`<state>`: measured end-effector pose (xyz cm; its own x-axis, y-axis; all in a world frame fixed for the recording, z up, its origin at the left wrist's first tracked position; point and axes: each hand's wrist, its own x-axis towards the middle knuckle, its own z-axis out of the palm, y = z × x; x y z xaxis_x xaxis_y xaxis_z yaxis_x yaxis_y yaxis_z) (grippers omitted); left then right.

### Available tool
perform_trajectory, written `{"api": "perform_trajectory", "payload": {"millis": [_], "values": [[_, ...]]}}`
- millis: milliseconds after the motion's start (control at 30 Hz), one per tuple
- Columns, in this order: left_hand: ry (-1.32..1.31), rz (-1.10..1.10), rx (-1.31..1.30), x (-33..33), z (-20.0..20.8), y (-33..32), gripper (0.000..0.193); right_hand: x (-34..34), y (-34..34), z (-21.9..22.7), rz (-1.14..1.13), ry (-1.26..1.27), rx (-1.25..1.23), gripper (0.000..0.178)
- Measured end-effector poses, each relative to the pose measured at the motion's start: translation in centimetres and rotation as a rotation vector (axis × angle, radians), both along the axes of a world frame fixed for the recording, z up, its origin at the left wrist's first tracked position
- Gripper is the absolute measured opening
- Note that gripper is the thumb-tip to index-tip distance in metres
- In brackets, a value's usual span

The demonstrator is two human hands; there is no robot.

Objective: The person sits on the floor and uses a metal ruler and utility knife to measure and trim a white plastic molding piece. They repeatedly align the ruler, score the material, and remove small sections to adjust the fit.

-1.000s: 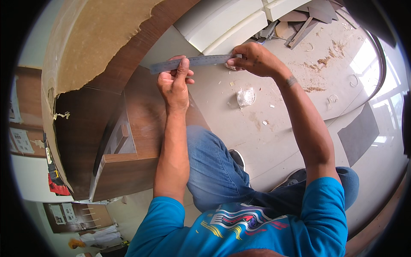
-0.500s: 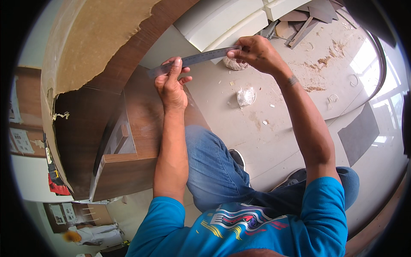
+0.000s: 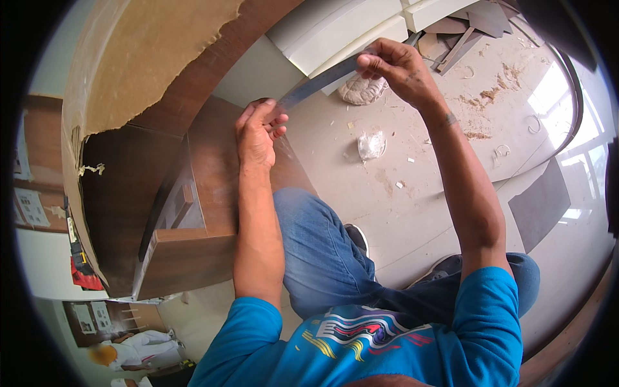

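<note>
A steel ruler [image 3: 324, 80] spans the gap between my two hands, slanting up to the right and slightly blurred. My right hand [image 3: 405, 76] pinches its upper end between thumb and fingers. At the lower end, my left hand [image 3: 256, 138] is closed with thumb and fingertips around the ruler's tip. Beneath the left hand and forearm is a brown wood-grain panel [image 3: 219, 148], part of a cabinet-like piece with an angled cut-out. A torn sheet of brown cardboard [image 3: 155, 58] covers the curved part at the upper left.
Pale drawer-like white panels [image 3: 348, 32] stand ahead. A whitish bundle [image 3: 363, 89] and a crumpled clear plastic bag [image 3: 371, 146] lie on the dusty tiled floor. Offcuts [image 3: 461, 39] are piled at the far right, with a grey sheet [image 3: 541, 203] nearer. Another person [image 3: 138, 348] is at lower left.
The ruler has slid up and right through my left fingers, so its end no longer sticks out past them. My right hand has moved slightly up and right, uncovering more of the whitish bundle.
</note>
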<state>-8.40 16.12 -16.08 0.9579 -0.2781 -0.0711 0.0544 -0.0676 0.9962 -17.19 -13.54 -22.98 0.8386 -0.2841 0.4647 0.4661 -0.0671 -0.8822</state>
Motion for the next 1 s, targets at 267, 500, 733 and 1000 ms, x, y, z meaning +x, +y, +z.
{"api": "perform_trajectory", "payload": {"millis": [267,500,733,1000], "values": [[-0.257,-0.401,0.598,-1.3,-0.1,-0.5,0.051,0.4,1.4,1.5,-0.005,-0.065,0.057,0.036],[-0.251,-0.161,0.313,-1.3,1.2,-0.6,0.036,-0.1,0.8,0.4,0.032,0.066,0.025,0.036],[-0.175,-0.122,-0.325,-0.6,1.3,0.2,0.026,-1.3,-0.3,0.3,0.017,0.266,-0.378,0.027],[-0.397,-0.139,-0.009,-3.0,1.0,-2.6,0.038,-0.8,3.3,0.1,0.069,0.303,-0.567,0.016]]}}
